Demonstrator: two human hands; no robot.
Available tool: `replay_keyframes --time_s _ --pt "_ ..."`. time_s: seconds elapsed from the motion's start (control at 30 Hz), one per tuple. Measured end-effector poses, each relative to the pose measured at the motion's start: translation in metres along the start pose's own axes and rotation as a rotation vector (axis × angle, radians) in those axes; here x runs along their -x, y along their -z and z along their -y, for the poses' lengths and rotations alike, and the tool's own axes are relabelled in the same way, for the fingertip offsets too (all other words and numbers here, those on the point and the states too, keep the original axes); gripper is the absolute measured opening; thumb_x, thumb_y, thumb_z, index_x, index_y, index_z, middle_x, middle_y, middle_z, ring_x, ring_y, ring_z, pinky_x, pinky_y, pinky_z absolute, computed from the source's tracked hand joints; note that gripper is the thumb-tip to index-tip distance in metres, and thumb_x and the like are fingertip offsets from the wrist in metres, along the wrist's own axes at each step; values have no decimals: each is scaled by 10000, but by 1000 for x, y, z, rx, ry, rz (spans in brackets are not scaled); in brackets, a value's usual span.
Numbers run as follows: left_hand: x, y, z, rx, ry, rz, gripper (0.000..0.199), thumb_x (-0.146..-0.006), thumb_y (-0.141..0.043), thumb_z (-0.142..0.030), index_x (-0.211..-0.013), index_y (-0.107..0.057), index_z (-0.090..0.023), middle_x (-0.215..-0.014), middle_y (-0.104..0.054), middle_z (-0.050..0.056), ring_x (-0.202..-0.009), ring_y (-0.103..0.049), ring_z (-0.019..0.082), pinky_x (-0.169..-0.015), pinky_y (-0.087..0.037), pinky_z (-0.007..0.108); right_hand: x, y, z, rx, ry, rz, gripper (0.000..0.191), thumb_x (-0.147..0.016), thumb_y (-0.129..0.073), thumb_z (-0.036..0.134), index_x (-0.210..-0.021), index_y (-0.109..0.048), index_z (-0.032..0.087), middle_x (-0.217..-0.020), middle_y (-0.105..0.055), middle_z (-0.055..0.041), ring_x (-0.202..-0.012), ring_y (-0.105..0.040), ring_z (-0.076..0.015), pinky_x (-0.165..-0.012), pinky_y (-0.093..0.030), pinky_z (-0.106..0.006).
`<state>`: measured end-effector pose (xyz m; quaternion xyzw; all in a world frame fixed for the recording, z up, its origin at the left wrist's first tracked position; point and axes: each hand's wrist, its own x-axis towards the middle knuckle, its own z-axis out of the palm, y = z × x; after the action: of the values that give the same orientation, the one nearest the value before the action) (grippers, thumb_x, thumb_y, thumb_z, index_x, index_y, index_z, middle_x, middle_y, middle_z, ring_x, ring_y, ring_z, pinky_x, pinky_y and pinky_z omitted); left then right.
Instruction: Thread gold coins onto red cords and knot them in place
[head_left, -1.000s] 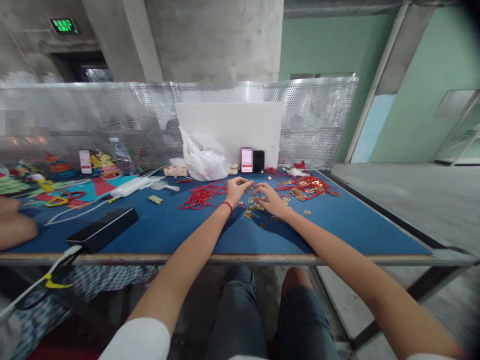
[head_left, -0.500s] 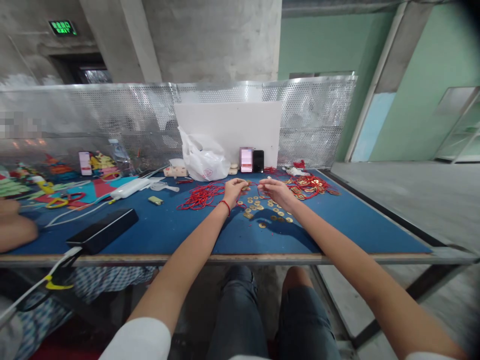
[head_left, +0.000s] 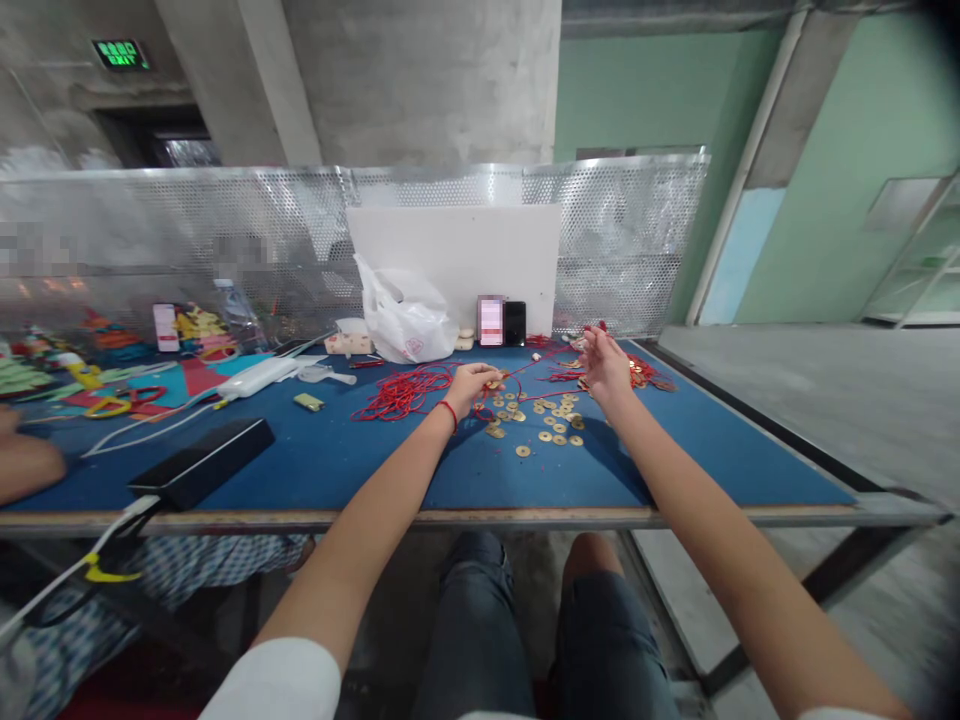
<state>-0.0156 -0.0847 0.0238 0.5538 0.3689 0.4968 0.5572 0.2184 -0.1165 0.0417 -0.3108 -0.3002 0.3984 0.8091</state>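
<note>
My left hand (head_left: 472,388) pinches a brass-coloured coin (head_left: 495,382) with a square hole, along with red cord around it. From there a red cord (head_left: 538,359) stretches right toward my right hand (head_left: 606,368), which is raised with its fingertips closed on the cord. Below and between the hands lie several loose coins (head_left: 559,439) on the blue tabletop (head_left: 435,470). Beside my left hand is a heap of red cords (head_left: 403,392). Behind my right hand sits a pile of coins strung on red cord (head_left: 651,372), partly hidden by the hand.
A white plastic bag (head_left: 412,320) and two phones (head_left: 491,320) stand against a white board (head_left: 457,240). To the left are a black power adapter (head_left: 202,463), a white power strip (head_left: 259,376), yellow-and-red scissors (head_left: 124,402) and another person's arm (head_left: 30,460).
My right hand has moved right and up, away from my left hand, drawing the red cord out. My left hand has stayed nearly in place with the coin.
</note>
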Motion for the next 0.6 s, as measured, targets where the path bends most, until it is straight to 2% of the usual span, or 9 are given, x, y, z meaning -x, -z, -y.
replay_keyframes --time_s 0.13,0.23,0.33,0.4,0.47,0.6 --pt "-1 1 1 -26 -6 -27 164 -551 -746 -141 -650 -619 -107 -612 -650 30 -532 -631 135 -530 -508 239 -10 10 5 -43 2 -216 82 -829 -547 207 -849 -614 165 -608 -594 62 -398 -439 -12 -371 -330 -118" --pt "-1 1 2 -53 -3 -38 163 -557 -751 -135 -649 -619 -102 -613 -650 34 -512 -624 133 -532 -513 253 -13 15 11 -34 3 -348 104 -854 -495 188 -806 -584 159 -510 -491 86 -339 -349 -2 -336 -260 -114" --pt "0 0 2 -69 11 -13 164 -559 -757 -136 -638 -616 -106 -593 -646 30 -519 -626 136 -546 -517 259 -14 17 16 -49 -50 -382 133 -867 -451 189 -783 -550 163 -493 -447 87 -336 -325 -10 -342 -255 -124" --pt "1 -1 2 -79 20 6 163 -560 -758 -138 -634 -616 -110 -585 -646 26 -519 -624 133 -557 -518 257 -13 15 16 -45 -61 -309 133 -855 -453 207 -753 -529 168 -487 -409 88 -343 -306 -25 -345 -251 -144" --pt "3 -2 1 -90 27 20 159 -565 -755 -139 -641 -619 -111 -604 -655 28 -524 -625 131 -569 -518 257 -9 10 13 -7 -28 -181 133 -824 -481 230 -709 -511 172 -484 -380 84 -355 -282 -39 -348 -232 -165" --pt "5 -4 2 -128 23 57 158 -586 -749 -167 -679 -634 -112 -649 -672 42 -569 -643 143 -582 -512 257 9 -6 4 256 105 190 208 -756 -525 306 -601 -496 171 -476 -371 58 -392 -290 -58 -384 -221 -198"
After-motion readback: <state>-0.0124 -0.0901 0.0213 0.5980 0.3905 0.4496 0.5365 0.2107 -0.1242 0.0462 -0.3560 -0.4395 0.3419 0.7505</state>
